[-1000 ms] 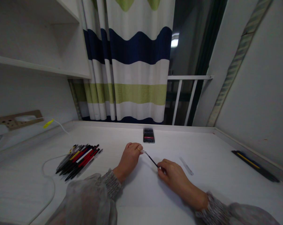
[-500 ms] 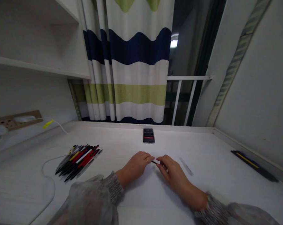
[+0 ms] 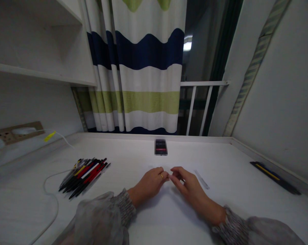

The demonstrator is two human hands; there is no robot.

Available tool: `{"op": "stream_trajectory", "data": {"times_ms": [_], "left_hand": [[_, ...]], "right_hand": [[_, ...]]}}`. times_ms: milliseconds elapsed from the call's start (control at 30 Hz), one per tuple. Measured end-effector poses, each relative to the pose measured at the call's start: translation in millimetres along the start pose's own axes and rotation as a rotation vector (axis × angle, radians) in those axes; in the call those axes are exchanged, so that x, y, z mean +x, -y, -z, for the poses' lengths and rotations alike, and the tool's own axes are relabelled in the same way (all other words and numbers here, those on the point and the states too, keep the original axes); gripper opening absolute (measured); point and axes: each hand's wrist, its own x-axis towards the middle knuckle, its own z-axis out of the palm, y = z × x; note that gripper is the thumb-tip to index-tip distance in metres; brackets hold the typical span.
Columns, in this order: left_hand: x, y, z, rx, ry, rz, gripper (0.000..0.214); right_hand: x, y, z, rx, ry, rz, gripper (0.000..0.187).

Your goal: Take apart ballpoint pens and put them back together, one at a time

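My left hand (image 3: 150,183) and my right hand (image 3: 188,186) rest on the white desk (image 3: 133,160), their fingertips pinched together and touching in the middle. The thin black pen they hold is hidden between the fingers. A ring shows on my left hand. To the left, well apart from my hands, lies a pile of several black, red and white pens (image 3: 83,172). A clear plastic strip (image 3: 201,179) lies just right of my right hand.
A small dark box (image 3: 161,147) sits near the desk's back edge, in front of the striped curtain (image 3: 143,85). A white cable (image 3: 50,190) loops at the left, below a power strip (image 3: 13,131). Dark pens (image 3: 273,176) lie along the right wall.
My hands have drawn together. A second ago they held the black pen stretched between them; now the fingertips meet and the pen no longer shows.
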Motion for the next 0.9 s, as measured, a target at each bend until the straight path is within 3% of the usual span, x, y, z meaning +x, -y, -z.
{"op": "stream_trajectory", "data": {"times_ms": [200, 267, 333, 433, 567, 767, 900], "left_hand": [[0.0, 7.4, -2.0, -0.106, -0.166, 0.135, 0.023], [0.1, 7.5, -1.6, -0.15, -0.192, 0.172, 0.023], [-0.1, 6.1, -0.6, -0.183, -0.211, 0.196, 0.022], [-0.9, 3.4, 0.6, -0.211, -0.218, 0.209, 0.019], [-2.0, 3.2, -1.0, -0.216, -0.225, 0.212, 0.018], [-1.1, 1.8, -2.7, -0.293, -0.152, 0.202, 0.016], [0.1, -2.4, -0.6, -0.337, -0.075, 0.156, 0.017]], "right_hand": [[21.6, -21.8, 41.7, -0.068, -0.254, -0.154, 0.03], [27.7, -32.7, 52.1, -0.195, -0.168, -0.202, 0.027], [30.6, -41.7, 55.3, -0.334, 0.005, -0.211, 0.023], [28.2, -48.9, 46.9, -0.493, 0.219, -0.179, 0.019], [18.5, -46.7, 26.9, -0.605, 0.322, -0.145, 0.015], [10.3, -33.7, 11.9, -0.676, 0.328, -0.093, 0.011], [6.7, -22.8, 5.3, -0.491, 0.277, 0.017, 0.014]]}}
